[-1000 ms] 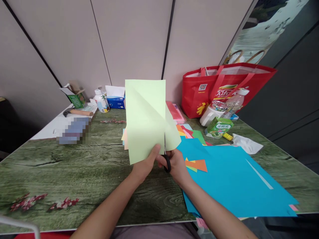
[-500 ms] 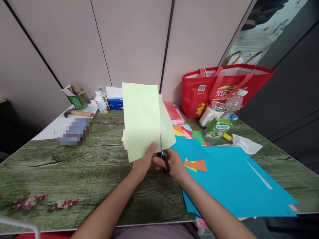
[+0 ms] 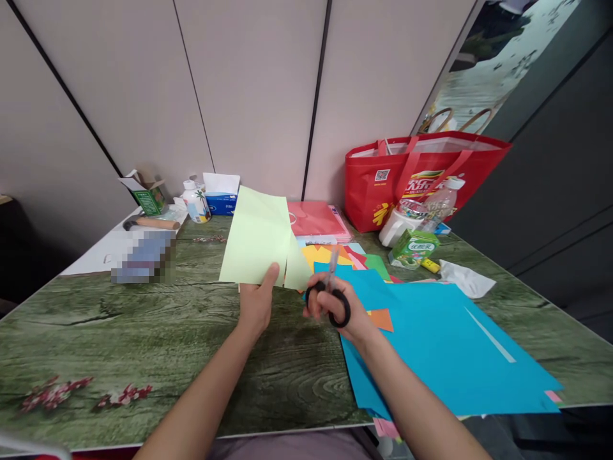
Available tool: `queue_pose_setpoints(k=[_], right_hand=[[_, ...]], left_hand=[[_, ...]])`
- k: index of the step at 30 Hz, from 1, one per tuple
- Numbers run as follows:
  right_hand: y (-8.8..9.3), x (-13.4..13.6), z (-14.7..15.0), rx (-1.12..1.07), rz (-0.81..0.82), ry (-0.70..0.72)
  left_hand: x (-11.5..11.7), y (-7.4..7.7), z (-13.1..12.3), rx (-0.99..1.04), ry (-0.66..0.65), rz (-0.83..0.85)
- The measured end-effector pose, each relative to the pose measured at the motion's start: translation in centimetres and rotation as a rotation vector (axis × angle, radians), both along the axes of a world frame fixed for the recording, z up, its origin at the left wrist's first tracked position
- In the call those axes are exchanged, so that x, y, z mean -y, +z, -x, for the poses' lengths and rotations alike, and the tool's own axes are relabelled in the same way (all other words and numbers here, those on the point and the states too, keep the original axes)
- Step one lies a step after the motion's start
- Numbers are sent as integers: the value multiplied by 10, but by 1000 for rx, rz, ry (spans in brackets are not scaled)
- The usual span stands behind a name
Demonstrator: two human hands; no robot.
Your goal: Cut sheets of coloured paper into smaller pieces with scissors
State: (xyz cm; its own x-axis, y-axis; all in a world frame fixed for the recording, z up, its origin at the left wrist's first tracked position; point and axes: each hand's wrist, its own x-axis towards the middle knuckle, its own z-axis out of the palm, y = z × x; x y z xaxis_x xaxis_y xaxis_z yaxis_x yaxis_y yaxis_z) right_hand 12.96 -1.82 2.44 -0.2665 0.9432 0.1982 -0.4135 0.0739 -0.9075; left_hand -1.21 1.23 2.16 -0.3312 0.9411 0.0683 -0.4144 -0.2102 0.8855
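My left hand [image 3: 258,297] grips a pale green sheet of paper [image 3: 256,236] by its lower edge, thumb in front and fingers hidden behind. A slit runs up from the bottom of the sheet, and a narrower flap [image 3: 297,265] stands off to its right. In my right hand [image 3: 342,303] is a pair of scissors [image 3: 341,308] with black handles, blades pointing up and slightly blurred. The scissors are apart from the paper, to its right. Behind them lie yellow and orange paper scraps [image 3: 318,257].
Large blue sheets [image 3: 431,345] cover the right of the table, with an orange scrap [image 3: 382,319] on them. Behind stand a red bag [image 3: 373,191], a green drink carton [image 3: 414,248] and a white mug [image 3: 400,227]. A hammer [image 3: 156,223] and a white bottle [image 3: 195,203] are at left.
The scissors have come out of the slit in the green paper and moved right with my right hand. My left hand has shifted slightly left, and the sheet is lower and tilted back.
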Motion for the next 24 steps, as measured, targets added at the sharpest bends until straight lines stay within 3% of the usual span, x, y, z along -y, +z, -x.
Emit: queue_pose_setpoints(k=[3,6,9,11,15,19,21,24], right_hand=[[3,-8,-4,-114,-18,-407],[3,-17,-11,-193,-12,-635],[1,-25,-20,-235,35,-712],[0,-29,-25,-234,73,-744],[-4,-33,-33,-132,120,-715],[-11,-35,-36,-76,279,-554],[-15,-38,-36,-173,350,-613],[-20,-43,-38,-359,399,-819]], left_hand=[[-1,1,1,-12,-23,-11],[0,10,9,6,-125,20],[2,22,24,13,-469,150],[4,29,35,2,-628,214],[2,33,52,-88,-716,368],[-15,26,58,-145,-606,400],[-25,25,57,-116,-359,315],[-22,37,48,-72,113,-1]])
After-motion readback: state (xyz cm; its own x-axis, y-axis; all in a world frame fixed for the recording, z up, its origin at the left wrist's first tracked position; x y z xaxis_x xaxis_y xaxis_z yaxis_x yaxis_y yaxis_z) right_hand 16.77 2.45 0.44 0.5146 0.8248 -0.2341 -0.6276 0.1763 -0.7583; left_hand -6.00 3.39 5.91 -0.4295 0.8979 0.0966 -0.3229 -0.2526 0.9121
